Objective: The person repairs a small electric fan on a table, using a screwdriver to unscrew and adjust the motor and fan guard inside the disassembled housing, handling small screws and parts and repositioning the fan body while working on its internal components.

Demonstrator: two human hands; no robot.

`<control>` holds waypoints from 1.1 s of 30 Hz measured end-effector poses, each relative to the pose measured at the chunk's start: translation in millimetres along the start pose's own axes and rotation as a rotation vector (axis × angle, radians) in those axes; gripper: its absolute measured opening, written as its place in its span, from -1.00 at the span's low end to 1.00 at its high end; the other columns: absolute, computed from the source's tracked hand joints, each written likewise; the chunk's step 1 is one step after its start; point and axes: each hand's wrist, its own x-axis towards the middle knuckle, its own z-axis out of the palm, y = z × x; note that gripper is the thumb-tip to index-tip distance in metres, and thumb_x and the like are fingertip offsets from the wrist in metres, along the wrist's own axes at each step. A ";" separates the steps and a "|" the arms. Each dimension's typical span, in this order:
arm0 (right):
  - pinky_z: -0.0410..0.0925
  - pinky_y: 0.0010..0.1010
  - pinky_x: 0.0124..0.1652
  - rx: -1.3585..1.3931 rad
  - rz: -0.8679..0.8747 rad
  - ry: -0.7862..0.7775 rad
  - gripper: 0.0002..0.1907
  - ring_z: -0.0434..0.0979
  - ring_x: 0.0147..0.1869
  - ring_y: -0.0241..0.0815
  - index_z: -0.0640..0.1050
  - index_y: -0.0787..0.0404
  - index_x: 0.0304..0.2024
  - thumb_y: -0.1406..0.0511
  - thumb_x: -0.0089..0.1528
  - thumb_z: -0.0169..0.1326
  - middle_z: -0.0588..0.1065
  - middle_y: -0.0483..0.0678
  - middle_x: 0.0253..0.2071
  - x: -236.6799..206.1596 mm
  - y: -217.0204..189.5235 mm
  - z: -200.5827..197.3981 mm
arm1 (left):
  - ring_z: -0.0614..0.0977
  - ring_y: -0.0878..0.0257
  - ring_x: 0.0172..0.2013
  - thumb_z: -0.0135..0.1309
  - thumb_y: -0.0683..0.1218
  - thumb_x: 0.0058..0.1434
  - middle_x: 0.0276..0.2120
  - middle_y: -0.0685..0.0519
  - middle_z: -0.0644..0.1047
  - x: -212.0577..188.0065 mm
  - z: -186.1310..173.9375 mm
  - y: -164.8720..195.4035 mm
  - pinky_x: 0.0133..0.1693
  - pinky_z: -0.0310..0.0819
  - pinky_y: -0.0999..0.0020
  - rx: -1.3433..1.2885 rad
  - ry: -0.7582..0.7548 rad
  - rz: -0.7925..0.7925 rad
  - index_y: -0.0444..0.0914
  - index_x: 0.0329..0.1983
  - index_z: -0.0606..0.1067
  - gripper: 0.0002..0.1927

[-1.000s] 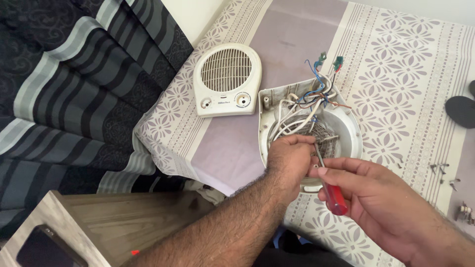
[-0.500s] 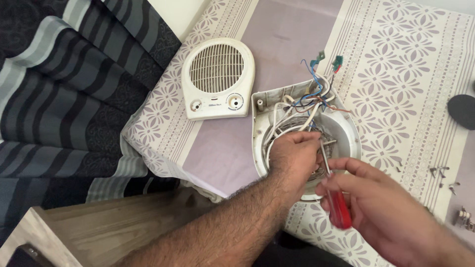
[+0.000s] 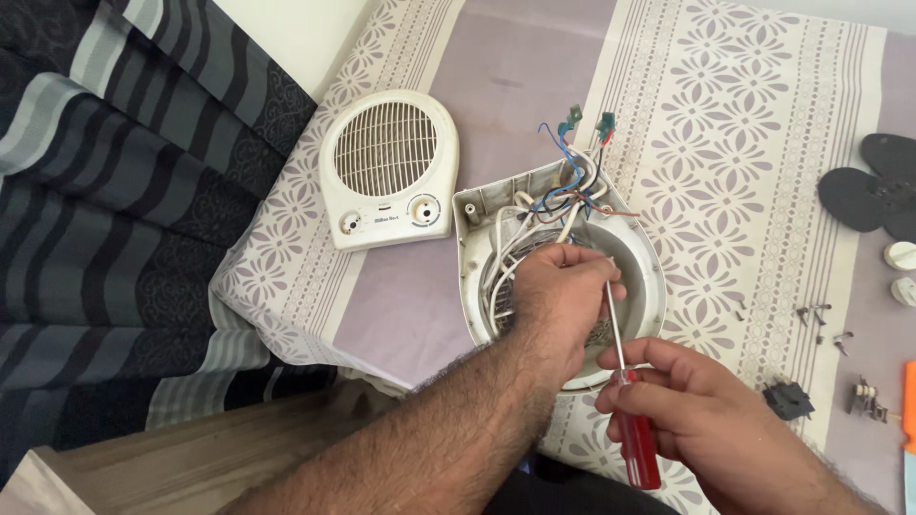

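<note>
An opened white fan heater body (image 3: pixel 649 286) lies on the patterned tablecloth, with white and coloured wires (image 3: pixel 568 186) spilling from its top. My left hand (image 3: pixel 558 300) rests inside the round housing, fingers around the metal shaft of a screwdriver. My right hand (image 3: pixel 701 415) grips the screwdriver's red handle (image 3: pixel 637 443) just below the housing's rim. The tool's tip is hidden behind my left hand. The heater's detached front cover (image 3: pixel 386 172), with grille and two knobs, lies to the left.
Black fan blades (image 3: pixel 873 195) lie at the far right edge. Loose screws (image 3: pixel 819 315), a small black switch (image 3: pixel 787 401) and small metal parts (image 3: pixel 866 399) are scattered right of the heater. A striped dark blanket (image 3: pixel 114 210) covers the left; a wooden surface (image 3: pixel 191 458) sits below.
The view has shifted so the heater sits more central. My hands stay on the screwdriver in the housing; the right hand has slid slightly lower on the red handle.
</note>
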 end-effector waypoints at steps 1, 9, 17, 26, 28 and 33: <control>0.45 -0.30 -0.23 -0.009 -0.003 -0.004 -0.63 0.59 -0.21 -0.14 0.50 0.21 0.13 0.35 0.26 0.14 0.63 0.03 -0.22 -0.4 0.6 0.5 | 0.63 0.28 -0.47 0.14 -0.30 0.11 -0.40 0.02 0.60 -0.3 -0.9 -0.4 -0.44 0.52 0.40 -0.012 -0.010 -0.005 -0.31 -0.31 0.50 -0.90; 0.53 -0.25 -0.20 -0.002 -0.038 -0.043 -0.66 0.61 -0.20 -0.16 0.51 0.26 0.07 0.35 0.26 0.21 0.60 -0.03 -0.24 -2.8 5.1 7.0 | 0.71 0.19 -0.36 0.05 -0.25 0.23 -0.35 -0.05 0.61 -6.3 -9.3 0.8 -0.35 0.63 0.34 -0.123 -0.056 -0.094 -0.33 -0.26 0.47 -0.96; 0.49 -0.27 -0.36 -0.051 -0.058 -0.013 -0.66 0.54 -0.33 -0.23 0.53 0.24 0.09 0.33 0.27 0.23 0.55 -0.04 -0.34 -11.9 7.8 14.6 | 0.71 0.12 -0.36 0.00 -0.21 0.28 -0.31 -0.09 0.61 -9.6 -18.7 -4.2 -0.33 0.69 0.26 -0.237 -0.017 -0.255 -0.41 -0.15 0.49 -0.85; 0.47 -0.32 -0.38 -0.086 -0.093 -0.059 -0.66 0.52 -0.37 -0.26 0.51 0.25 0.06 0.33 0.26 0.24 0.53 -0.06 -0.38 -20.7 10.3 27.5 | 0.69 0.12 -0.40 0.03 -0.20 0.29 -0.34 -0.11 0.62 -11.5 -27.5 -11.9 -0.37 0.69 0.27 -0.279 0.007 -0.324 -0.45 -0.17 0.52 -0.82; 0.44 -0.32 -0.42 -0.090 -0.087 -0.058 -0.67 0.50 -0.41 -0.23 0.52 0.25 0.05 0.33 0.25 0.24 0.52 -0.04 -0.41 -23.4 10.2 29.6 | 0.69 0.12 -0.40 0.03 -0.21 0.27 -0.35 -0.10 0.61 -13.2 -30.3 -11.9 -0.38 0.69 0.27 -0.284 0.016 -0.309 -0.44 -0.18 0.52 -0.84; 0.26 -0.42 -0.54 -0.174 -0.001 0.086 -0.70 0.40 -0.53 -0.24 0.57 0.25 -0.03 0.38 0.17 0.19 0.51 -0.01 -0.48 -22.8 15.0 27.8 | 0.70 0.14 -0.39 0.03 -0.25 0.25 -0.36 -0.06 0.60 -15.8 -41.4 -9.7 -0.41 0.67 0.29 -0.267 0.022 -0.230 -0.41 -0.18 0.50 -0.88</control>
